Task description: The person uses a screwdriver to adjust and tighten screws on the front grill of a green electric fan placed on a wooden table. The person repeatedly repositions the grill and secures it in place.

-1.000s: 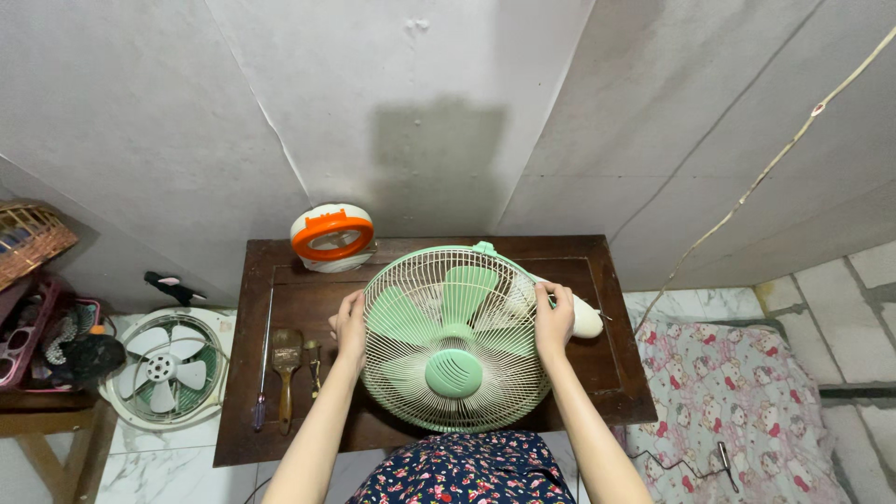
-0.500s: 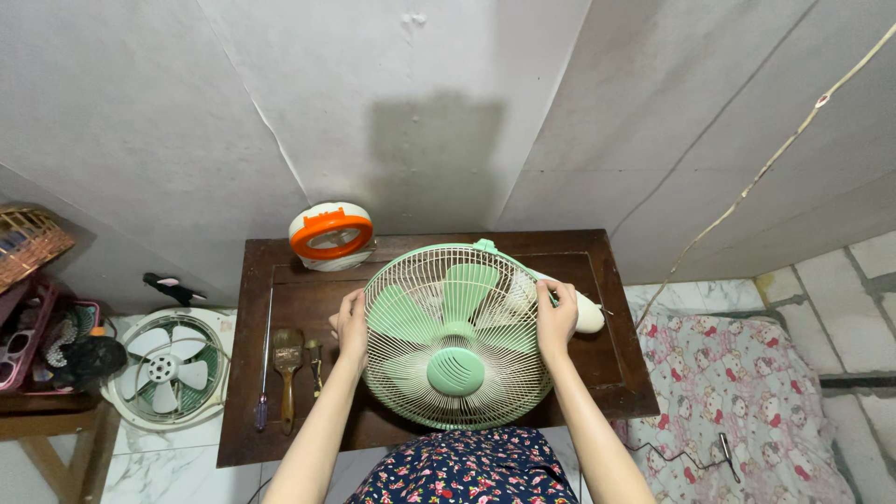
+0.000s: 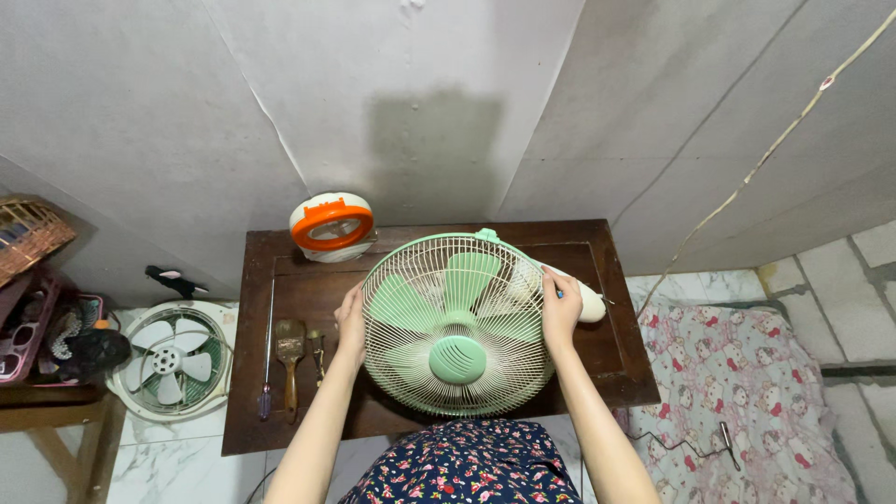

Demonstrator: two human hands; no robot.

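— Holding what, exactly?

— Both hands are on a pale green fan (image 3: 456,322) that lies on the dark wooden surface (image 3: 294,280), grille facing up. The left hand (image 3: 351,319) is clamped on the grille's left rim, the right hand (image 3: 561,311) clamped on its right rim.

— Where does the fan sit?

— Around the middle of the surface, its white base (image 3: 586,301) sticking out just past the right hand.

— Anything beside it?

— Left of the left hand lie 3 tools: a screwdriver (image 3: 268,359), a paintbrush (image 3: 290,355) and a smaller tool I cannot make out. An orange and white lamp (image 3: 330,227) stands at the back left corner. A second fan (image 3: 172,359) rests on the floor, left of the surface.
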